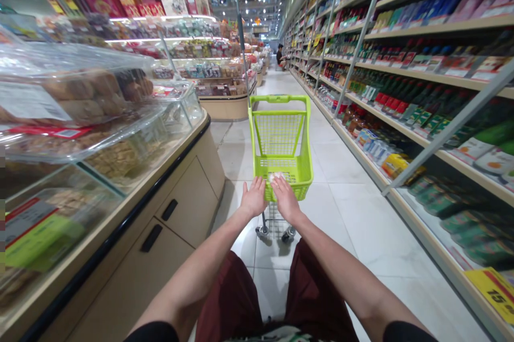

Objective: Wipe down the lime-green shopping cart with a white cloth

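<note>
A bright green shopping cart (281, 104) stands on the tiled floor straight ahead, its basket empty-looking except for a small whitish item (277, 176) beside my right fingertips. My left hand (254, 196) lies at the near left edge of the basket, palm down, fingers stretched out and thumb apart. Close by on the right, my right hand (284, 197) reaches over the same near edge with its fingers extended. The two hands are a small gap apart. Whether the right hand touches the whitish item is unclear.
Glass-covered food bins on a wooden counter (193, 176) run along the left. Tall shelves of bottles and packets (401, 71) line the right side. Farther down the aisle a person (280, 57) is low beside the shelves. A display island (225, 107) stands ahead on the left.
</note>
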Available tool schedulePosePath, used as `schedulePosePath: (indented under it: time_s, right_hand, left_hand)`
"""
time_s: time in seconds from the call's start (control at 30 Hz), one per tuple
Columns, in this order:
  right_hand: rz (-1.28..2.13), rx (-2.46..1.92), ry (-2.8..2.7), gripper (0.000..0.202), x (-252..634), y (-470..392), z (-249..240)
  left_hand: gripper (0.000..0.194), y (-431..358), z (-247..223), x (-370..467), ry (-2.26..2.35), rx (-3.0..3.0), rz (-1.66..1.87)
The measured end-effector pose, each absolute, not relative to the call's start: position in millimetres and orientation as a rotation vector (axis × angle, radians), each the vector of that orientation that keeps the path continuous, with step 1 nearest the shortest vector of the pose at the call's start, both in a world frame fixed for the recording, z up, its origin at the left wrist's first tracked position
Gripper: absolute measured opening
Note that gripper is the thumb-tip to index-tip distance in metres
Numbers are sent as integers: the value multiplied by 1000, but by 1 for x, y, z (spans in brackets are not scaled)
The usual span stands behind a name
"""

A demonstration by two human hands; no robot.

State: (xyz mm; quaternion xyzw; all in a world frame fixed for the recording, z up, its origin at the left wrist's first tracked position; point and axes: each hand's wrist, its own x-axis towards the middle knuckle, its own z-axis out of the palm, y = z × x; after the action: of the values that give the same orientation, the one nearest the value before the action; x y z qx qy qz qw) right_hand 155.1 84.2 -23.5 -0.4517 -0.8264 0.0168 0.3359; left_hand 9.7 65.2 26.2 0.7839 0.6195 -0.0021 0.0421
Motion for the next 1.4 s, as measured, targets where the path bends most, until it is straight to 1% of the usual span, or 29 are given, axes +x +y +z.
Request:
schedulePosePath:
  time_s: [0.13,0.27,0.33,0.5,0.6,0.7,0.87,1.0,1.17,1.4]
  right_hand:
    - [18,-1124,-2183,42,157,86,-23]
    - [-36,-1228,-2116,42,192,90,-20]
    - [-38,-1287,-2104,42,196,89,-18]
    - [37,-1220,-2195,40,144,86,-17]
    - [85,-1137,-2244,40,110,86,-19]
    - [96,-1099,-2268,38,109,88,-21]
    - [20,-1126,-2265,37,171,87,-25]
    - [-61,-1151,-2216,43,203,78,-29]
    - [-64,-1045,-2253,43,177,75,-43]
    - [-78,-951,-2262,45,149,86,-63]
  left_hand:
    - [69,62,24,2,1916,2405,23]
    - [71,65,17,-4,1890,2319,157]
    - [73,68,15,-5,1861,2269,251]
    - [81,71,13,-8,1752,2118,547]
    - [83,71,13,-12,1715,2024,627]
    - [84,72,10,-17,1719,2010,596]
    - [83,74,8,-24,1766,2082,490]
    - [82,72,12,-22,1799,2176,376]
    - [78,72,17,-20,1805,2290,239]
    - [78,72,18,-23,1819,2395,81]
